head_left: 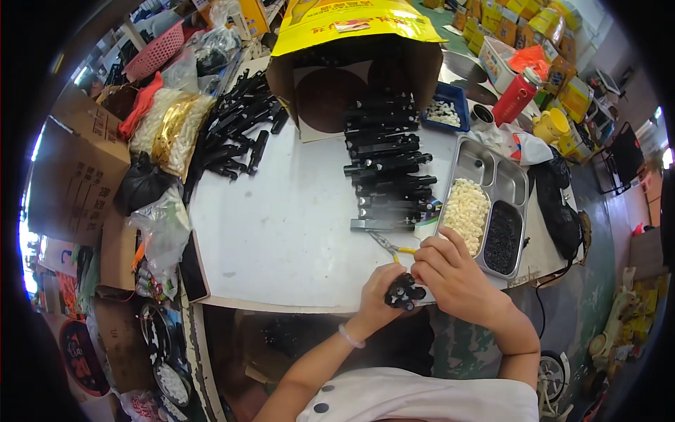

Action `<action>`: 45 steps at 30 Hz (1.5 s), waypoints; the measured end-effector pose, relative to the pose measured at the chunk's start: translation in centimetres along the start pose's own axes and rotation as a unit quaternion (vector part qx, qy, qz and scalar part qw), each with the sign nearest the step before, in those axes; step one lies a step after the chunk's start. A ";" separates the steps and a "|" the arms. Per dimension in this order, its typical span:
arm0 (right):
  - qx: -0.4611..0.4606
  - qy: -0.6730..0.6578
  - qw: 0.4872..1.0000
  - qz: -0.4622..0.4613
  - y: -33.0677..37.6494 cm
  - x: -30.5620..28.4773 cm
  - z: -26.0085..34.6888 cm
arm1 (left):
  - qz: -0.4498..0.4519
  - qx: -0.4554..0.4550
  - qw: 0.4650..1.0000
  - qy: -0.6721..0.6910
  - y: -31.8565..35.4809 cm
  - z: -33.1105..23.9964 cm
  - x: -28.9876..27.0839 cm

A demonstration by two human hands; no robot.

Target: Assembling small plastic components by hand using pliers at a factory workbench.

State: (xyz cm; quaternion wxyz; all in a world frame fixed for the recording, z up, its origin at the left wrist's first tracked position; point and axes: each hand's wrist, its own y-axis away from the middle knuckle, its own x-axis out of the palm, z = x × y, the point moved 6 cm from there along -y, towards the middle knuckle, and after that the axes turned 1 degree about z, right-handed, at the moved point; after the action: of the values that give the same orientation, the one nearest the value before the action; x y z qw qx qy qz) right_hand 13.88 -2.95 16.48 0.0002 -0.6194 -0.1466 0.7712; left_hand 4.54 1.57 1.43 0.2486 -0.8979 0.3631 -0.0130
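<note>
- The left hand (380, 290) curls round a dark black part (403, 292), its end facing the wearer, probably to steady it while the right hand meets it
- The right hand (453, 273) bends its fingers in beside the left hand; its fingertips are hidden, so I cannot tell whether they pinch anything
- Just beyond both hands, pliers (383, 242) with yellow handles lie on the desk (281, 239), handles toward the wearer, seemingly for easy pick-up
- Ahead of the hands, black pieces (390, 151) lie stacked crosswise in a row, perhaps so each lifts singly
- Just beyond the right hand, a steel tray (512, 181) keeps cream bits (465, 207) and small black bits (501, 239) in separate compartments, likely to prevent mixing
- Far ahead and left of the left hand, a loose pile (239, 123) of black pieces lies unaligned
</note>
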 end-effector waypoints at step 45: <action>0.195 -0.001 0.961 -0.197 5.5 -2.9 -3.5 | 0.010 0.029 1.000 -0.001 -0.9 -1.1 -0.5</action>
State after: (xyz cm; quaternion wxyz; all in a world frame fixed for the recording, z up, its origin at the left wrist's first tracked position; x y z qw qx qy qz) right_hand 18.89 -7.94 17.31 0.2731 -0.5656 -0.1122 0.7700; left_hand 4.57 1.98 2.86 0.2755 -0.8866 0.3709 -0.0202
